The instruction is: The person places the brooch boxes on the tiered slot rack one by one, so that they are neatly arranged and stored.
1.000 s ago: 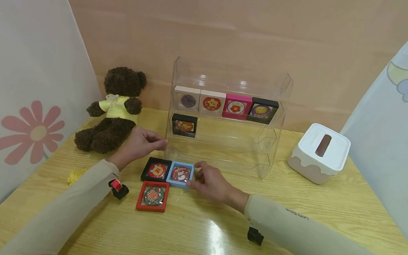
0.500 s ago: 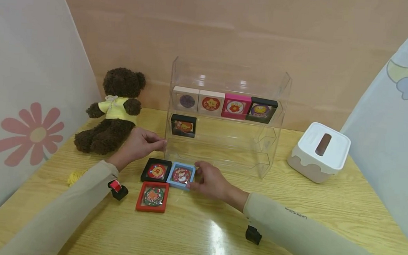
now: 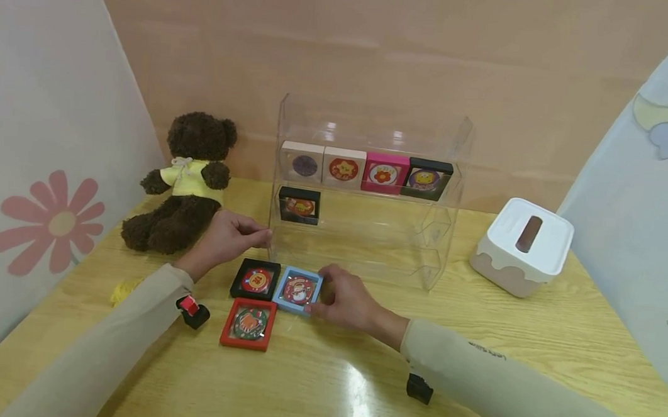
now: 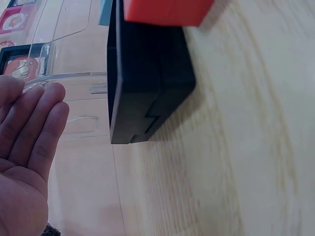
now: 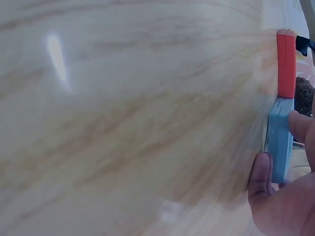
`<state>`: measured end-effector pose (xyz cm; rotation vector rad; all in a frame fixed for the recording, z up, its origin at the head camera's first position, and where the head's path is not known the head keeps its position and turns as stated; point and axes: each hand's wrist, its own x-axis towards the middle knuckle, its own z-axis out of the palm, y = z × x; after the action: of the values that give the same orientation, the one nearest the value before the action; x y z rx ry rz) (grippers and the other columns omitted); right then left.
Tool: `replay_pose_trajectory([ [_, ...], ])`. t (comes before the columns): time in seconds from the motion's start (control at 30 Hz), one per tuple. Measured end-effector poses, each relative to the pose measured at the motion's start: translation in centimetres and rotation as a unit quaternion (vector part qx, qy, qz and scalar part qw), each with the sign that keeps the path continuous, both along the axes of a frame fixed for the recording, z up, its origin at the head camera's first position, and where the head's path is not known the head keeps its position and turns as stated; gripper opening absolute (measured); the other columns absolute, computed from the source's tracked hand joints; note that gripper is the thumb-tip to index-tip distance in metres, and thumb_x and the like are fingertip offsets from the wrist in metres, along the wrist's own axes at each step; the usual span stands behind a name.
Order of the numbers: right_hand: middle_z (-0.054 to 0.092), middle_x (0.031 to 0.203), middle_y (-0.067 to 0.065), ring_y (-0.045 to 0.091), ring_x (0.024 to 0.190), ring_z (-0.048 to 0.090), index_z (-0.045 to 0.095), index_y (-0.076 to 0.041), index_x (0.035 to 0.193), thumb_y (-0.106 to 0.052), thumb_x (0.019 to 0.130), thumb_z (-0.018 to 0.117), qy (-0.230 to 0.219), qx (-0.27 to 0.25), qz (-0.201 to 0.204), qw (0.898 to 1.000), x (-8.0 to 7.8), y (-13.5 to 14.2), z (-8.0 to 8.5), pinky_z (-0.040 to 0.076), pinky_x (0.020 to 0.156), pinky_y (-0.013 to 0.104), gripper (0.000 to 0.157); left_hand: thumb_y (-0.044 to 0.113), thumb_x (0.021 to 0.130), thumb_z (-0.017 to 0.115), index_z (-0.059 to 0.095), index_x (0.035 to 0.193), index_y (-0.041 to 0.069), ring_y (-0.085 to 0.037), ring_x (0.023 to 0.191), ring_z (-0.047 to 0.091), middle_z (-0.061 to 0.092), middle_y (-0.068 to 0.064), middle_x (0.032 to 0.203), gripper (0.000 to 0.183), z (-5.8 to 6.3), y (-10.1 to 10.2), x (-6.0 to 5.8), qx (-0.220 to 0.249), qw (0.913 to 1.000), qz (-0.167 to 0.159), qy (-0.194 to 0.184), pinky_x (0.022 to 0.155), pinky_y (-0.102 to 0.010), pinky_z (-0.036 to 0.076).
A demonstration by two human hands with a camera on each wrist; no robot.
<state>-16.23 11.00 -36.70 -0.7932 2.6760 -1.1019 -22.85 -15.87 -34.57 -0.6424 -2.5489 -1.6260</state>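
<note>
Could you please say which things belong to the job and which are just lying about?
Likely job items:
blue frame, in the right hand
clear rack, touched by the left hand
red frame
tabletop black frame
racked frames

Likely lying about:
teddy bear
yellow string
lidded box

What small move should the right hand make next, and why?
I'd probably lift the light-blue square frame with the right hand toward the clear acrylic rack: the hand grips that frame, and the rack shows room beside the black square frame standing alone in its row.
</note>
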Motion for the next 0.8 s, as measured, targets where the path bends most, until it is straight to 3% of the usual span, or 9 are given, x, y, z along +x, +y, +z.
replay_pose_trajectory([
  [0.23,0.06,0.101,0.007,0.016,0.076,0.063,0.05,-0.002,0.112,-0.019,0.073,0.084,-0.007,-0.054,-0.01,0.998,0.6,0.5,0.3,0.051,0.063,0.026,0.054,0.016,0.09,0.068,0.074,0.091,-0.007,-0.029,0.072,0.069,0.071,-0.009,0.075,0.024,0.1,0.0,-0.2,-0.001,1.0,-0.004,0.001,0.067,-0.041,0.056],
  [0.43,0.06,0.093,0.004,0.016,0.077,0.062,0.054,-0.005,0.102,-0.008,0.075,0.082,0.009,-0.093,-0.018,0.995,0.8,1.5,0.4,0.053,0.066,0.026,0.039,0.013,0.091,0.067,0.073,0.092,-0.009,-0.028,0.072,0.069,0.07,-0.014,0.077,0.022,0.3,0.2,0.2,-0.001,1.0,-0.003,-0.006,0.068,-0.04,0.056],
  [0.7,0.063,0.086,0.001,0.015,0.075,0.065,0.062,-0.005,0.088,-0.001,0.084,0.072,0.085,-0.115,0.009,0.99,0.5,2.4,1.1,0.054,0.062,0.026,0.012,0.017,0.09,0.068,0.074,0.09,-0.007,-0.028,0.071,0.069,0.07,-0.009,0.074,0.025,-0.1,0.0,-0.1,0.001,1.0,-0.004,0.001,0.066,-0.041,0.056],
  [0.8,0.064,0.083,0.001,0.014,0.075,0.065,0.063,-0.006,0.084,-0.001,0.085,0.07,0.109,-0.116,0.024,0.987,0.4,2.6,1.6,0.054,0.064,0.025,0.009,0.018,0.09,0.068,0.074,0.091,-0.007,-0.025,0.07,0.069,0.071,-0.009,0.075,0.026,-0.1,0.0,-0.1,-0.001,1.0,-0.004,0.0,0.067,-0.041,0.056],
])
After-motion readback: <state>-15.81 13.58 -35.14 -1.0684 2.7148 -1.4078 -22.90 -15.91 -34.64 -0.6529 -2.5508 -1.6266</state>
